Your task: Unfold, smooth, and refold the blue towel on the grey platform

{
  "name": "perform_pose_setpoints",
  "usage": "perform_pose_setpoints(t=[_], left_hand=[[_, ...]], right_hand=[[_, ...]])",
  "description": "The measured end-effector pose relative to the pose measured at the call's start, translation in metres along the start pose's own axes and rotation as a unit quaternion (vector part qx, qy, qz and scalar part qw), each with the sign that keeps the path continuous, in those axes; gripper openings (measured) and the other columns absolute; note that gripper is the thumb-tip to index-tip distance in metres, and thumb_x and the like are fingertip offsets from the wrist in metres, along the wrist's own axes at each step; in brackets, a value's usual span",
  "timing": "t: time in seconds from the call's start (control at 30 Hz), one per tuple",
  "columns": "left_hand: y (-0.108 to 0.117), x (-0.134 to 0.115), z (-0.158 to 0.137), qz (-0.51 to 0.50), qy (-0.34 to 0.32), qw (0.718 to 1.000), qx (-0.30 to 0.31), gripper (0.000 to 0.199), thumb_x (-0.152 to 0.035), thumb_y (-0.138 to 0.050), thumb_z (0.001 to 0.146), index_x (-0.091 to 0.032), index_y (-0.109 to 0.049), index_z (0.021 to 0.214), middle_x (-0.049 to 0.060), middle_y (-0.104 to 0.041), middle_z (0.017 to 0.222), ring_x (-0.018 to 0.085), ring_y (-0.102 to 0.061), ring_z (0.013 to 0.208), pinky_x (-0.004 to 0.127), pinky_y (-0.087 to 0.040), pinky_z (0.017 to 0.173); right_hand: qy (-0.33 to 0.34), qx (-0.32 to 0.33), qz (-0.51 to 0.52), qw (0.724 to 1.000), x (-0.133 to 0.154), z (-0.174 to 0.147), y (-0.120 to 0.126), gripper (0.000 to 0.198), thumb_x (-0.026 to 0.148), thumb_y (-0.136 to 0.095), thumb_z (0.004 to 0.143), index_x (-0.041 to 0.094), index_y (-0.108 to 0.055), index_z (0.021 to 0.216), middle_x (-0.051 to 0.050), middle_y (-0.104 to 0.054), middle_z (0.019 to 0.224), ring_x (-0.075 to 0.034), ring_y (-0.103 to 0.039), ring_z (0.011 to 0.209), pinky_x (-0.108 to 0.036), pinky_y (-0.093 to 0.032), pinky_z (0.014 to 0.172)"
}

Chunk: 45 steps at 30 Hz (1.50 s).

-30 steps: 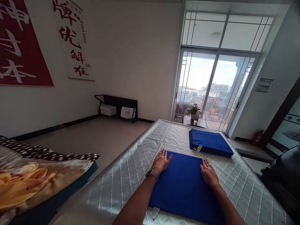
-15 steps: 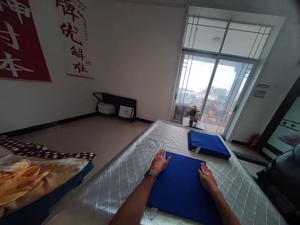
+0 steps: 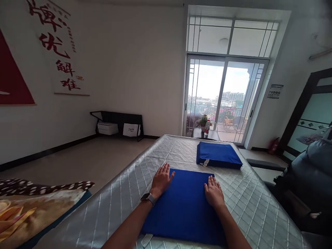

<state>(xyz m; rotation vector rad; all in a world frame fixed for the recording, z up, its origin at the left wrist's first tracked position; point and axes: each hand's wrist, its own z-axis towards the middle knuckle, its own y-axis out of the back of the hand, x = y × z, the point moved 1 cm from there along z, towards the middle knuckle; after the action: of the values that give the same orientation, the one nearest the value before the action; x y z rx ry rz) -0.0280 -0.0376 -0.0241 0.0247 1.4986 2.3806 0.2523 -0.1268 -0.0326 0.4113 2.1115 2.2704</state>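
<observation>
A flat blue folded cloth panel point(image 3: 184, 207) lies on the silver quilted mattress point(image 3: 116, 204), with a small white tag showing at its near left corner. My left hand point(image 3: 162, 178) rests flat on its far left edge, fingers stretched forward and thumb out over the blue fabric. On the far right edge, my right hand point(image 3: 214, 191) lies flat too, fingers extended. Neither hand grips anything. Beyond them sits a stack of similar blue folded pieces point(image 3: 219, 154), a whitish tag at its near left corner.
A patterned blanket point(image 3: 44, 207) is at the lower left. Against the far wall stands a low black rack point(image 3: 119, 121) holding white boxes. A small table point(image 3: 204, 134) with a plant and bottle is by the glass doors. A dark leather chair point(image 3: 313, 176) stands at right.
The camera view has turned slightly right, so everything sits further left in the picture. My hands stay flat at the panel's two far edges.
</observation>
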Motion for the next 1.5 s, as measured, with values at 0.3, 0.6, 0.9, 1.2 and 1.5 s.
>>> perform_pose_setpoints(t=[0.3, 0.6, 0.9, 1.2, 1.5], left_hand=[[-0.021, -0.166, -0.023, -0.105, -0.220, 0.965, 0.096, 0.066, -0.053, -0.017, 0.103, -0.013, -0.045, 0.147, 0.014, -0.048, 0.152, 0.024, -0.037, 0.144, 0.041, -0.030, 0.118], [-0.026, -0.135, -0.026, -0.075, -0.133, 0.976, 0.156, 0.080, -0.061, -0.004, 0.100, -0.009, -0.037, 0.152, 0.013, -0.034, 0.159, 0.024, -0.025, 0.149, 0.042, -0.022, 0.122], [-0.014, -0.002, -0.019, -0.003, 0.008, 0.989, 0.150, 0.088, -0.067, -0.002, 0.097, -0.007, -0.031, 0.154, 0.015, -0.028, 0.161, 0.026, -0.022, 0.150, 0.044, -0.018, 0.122], [-0.018, 0.010, -0.019, -0.008, 0.020, 0.990, 0.142, 0.090, -0.069, -0.007, 0.096, -0.004, -0.029, 0.154, 0.017, -0.024, 0.162, 0.026, -0.021, 0.150, 0.041, -0.018, 0.122], [-0.012, 0.008, -0.022, -0.024, 0.028, 0.992, 0.124, 0.091, -0.070, -0.009, 0.095, -0.004, -0.031, 0.153, 0.016, -0.027, 0.160, 0.027, -0.023, 0.150, 0.041, -0.019, 0.121]], right_hand=[[0.025, 0.005, 0.003, 1.000, -0.002, -0.008, 0.005, 0.063, 0.026, -0.022, 0.096, 0.007, -0.020, 0.157, -0.011, -0.016, 0.165, -0.021, -0.009, 0.152, -0.038, -0.006, 0.122], [0.006, 0.001, 0.012, 1.000, -0.002, -0.003, 0.001, 0.065, 0.037, -0.017, 0.099, 0.006, -0.020, 0.156, -0.011, -0.019, 0.164, -0.020, -0.010, 0.152, -0.038, -0.007, 0.122], [-0.004, 0.005, -0.002, 1.000, -0.001, -0.001, 0.001, 0.066, 0.038, -0.018, 0.098, 0.007, -0.022, 0.156, -0.009, -0.019, 0.164, -0.020, -0.011, 0.152, -0.039, -0.008, 0.122], [0.000, 0.015, -0.033, 0.999, -0.002, 0.006, 0.003, 0.067, 0.039, -0.020, 0.097, 0.007, -0.024, 0.156, -0.010, -0.021, 0.164, -0.022, -0.015, 0.152, -0.043, -0.011, 0.122], [0.034, 0.010, 0.001, 0.999, -0.015, 0.015, -0.002, 0.073, 0.052, -0.016, 0.098, 0.011, -0.013, 0.158, -0.005, -0.010, 0.166, -0.017, -0.004, 0.152, -0.035, -0.006, 0.122]])
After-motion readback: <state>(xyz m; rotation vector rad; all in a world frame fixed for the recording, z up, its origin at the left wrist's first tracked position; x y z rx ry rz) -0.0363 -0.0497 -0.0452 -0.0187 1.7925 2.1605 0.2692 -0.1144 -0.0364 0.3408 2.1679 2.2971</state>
